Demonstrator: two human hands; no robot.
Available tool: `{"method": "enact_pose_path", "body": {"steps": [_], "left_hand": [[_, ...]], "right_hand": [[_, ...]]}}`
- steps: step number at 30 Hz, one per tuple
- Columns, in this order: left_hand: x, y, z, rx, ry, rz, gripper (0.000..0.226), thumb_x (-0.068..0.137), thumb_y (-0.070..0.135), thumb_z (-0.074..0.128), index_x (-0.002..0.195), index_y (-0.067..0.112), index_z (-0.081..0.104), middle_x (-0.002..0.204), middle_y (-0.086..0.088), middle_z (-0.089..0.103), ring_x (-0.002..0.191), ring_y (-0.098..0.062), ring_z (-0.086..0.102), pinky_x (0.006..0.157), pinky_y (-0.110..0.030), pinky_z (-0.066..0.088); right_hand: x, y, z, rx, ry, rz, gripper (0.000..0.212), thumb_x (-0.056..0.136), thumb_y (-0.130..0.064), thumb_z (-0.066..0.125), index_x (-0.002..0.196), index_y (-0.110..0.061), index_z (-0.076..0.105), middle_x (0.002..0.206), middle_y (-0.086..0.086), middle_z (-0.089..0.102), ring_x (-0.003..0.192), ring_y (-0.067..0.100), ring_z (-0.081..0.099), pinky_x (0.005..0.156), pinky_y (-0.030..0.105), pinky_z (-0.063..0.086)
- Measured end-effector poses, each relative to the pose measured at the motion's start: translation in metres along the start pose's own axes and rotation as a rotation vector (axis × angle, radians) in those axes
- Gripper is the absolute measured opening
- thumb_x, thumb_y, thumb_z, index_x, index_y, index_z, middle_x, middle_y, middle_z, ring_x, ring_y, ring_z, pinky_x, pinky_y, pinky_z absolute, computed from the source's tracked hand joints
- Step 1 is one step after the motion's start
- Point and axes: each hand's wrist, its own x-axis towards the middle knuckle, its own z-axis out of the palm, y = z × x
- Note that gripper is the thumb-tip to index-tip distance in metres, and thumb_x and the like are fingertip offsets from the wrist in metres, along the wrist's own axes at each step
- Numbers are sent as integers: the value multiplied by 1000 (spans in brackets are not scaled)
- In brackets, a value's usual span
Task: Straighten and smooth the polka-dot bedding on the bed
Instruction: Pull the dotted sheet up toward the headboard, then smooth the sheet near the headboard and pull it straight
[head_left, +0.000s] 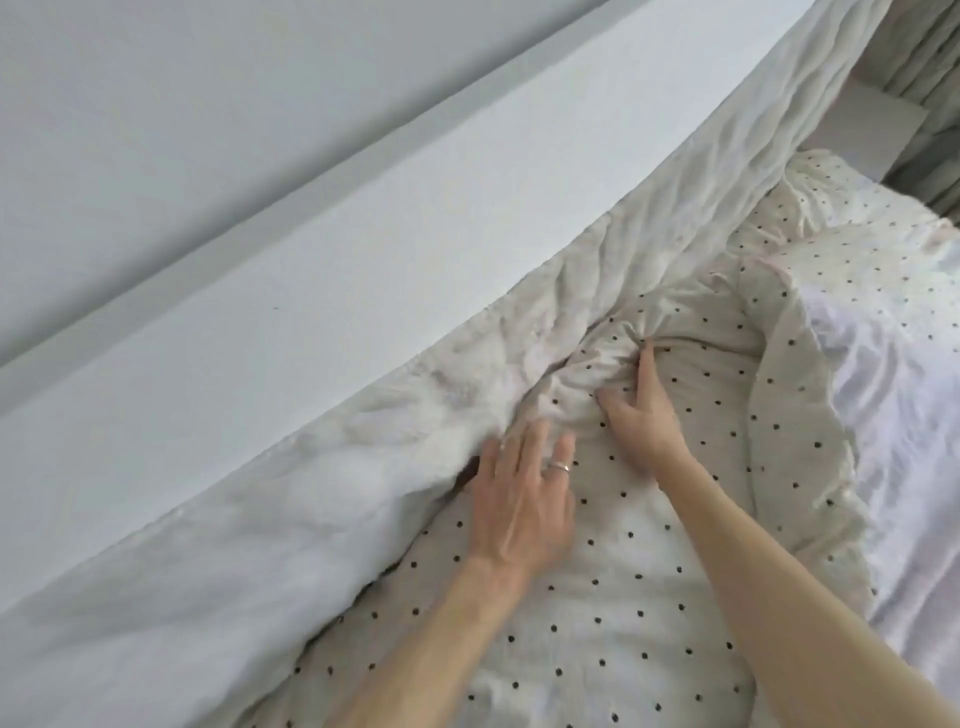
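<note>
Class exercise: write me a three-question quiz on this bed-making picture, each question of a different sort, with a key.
1. True or false: the left hand wears no ring.
2. Choose: the right hand rests on A the floor, B the dotted bedding, C a curtain.
3. Fill in: the plain white cover lies between the dotted bedding and the ___.
Key: 1 false, a ring shows on one finger; 2 B; 3 wall.
</note>
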Motion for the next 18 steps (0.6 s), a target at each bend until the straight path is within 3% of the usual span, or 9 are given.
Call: {"method": "enact_pose_path", "body": {"steps": [2,5,10,11,14,16,18], "left_hand": [[-74,0,12,-46,-66,4,45,88,26,54,133,19,53,148,-4,40,138,-26,36,110,-50,30],[-168,-11,14,-23,-123,-67,63,88,31,54,149,24,39,160,-3,24,148,-24,22,117,-56,14],[-282,-66,-24,115,-268,-413,62,95,49,37,154,35,22,164,4,13,150,-20,14,118,-55,11],[-298,-86,-34,161,-325,-486,60,96,52,30,154,38,19,164,9,8,150,-16,12,118,-53,13],[-306,-125,-39,263,-436,-512,56,99,52,15,154,37,16,161,18,3,148,-7,16,117,-39,22],[-304,-121,-33,247,-452,-531,55,100,48,19,154,33,21,162,15,9,148,-7,16,115,-39,24],[-298,-108,-25,222,-386,-608,57,99,42,26,153,28,24,162,9,15,149,-12,14,117,-49,20]], "right_hand": [[-36,12,13,-161,113,-125,79,98,-46,47,160,-19,6,167,1,12,152,19,15,122,42,22],[-118,33,41,-376,212,-365,75,98,-51,46,157,-13,21,166,5,15,154,19,9,123,46,16],[-238,79,121,-606,-287,-857,77,94,-65,41,158,-27,22,167,5,13,154,27,11,122,55,5],[-237,87,127,-699,-344,-845,76,95,-69,34,159,-31,17,168,0,9,154,23,7,122,54,2],[-187,92,119,-896,-374,-474,80,92,-75,10,158,-33,-6,167,-12,-9,152,7,-13,122,52,-5],[-177,86,118,-902,-363,-311,82,93,-72,17,159,-27,-1,167,-12,-8,151,5,-13,121,54,-4],[-189,71,125,-771,-292,-342,77,94,-64,27,157,-22,16,168,-6,6,153,11,-5,122,56,-1]]}}
